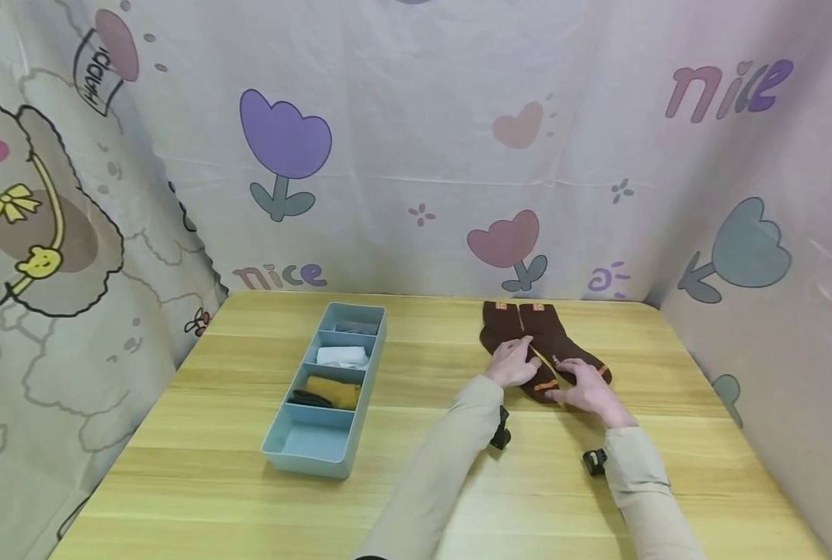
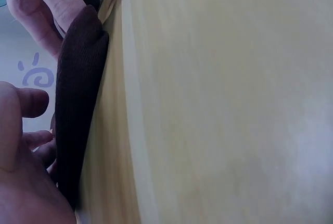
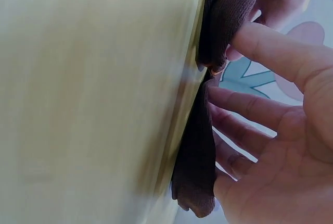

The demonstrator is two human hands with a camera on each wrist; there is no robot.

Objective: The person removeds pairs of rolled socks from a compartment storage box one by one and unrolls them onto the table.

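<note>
Right of the box (image 1: 307, 464), left hand (image 1: 510, 364) and right hand (image 1: 589, 388), fingers loose, are apparently aligning the socks (image 1: 545, 330); stacking would be needing a pinch.

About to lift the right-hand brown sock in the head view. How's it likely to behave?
The right-hand brown sock will probably droop and fold, since it looks like soft knit cloth. It's likely light for its size, as it lies flat with no visible bulge. Rolling seems unlikely: it's spread out on the table, not balled up.
</note>
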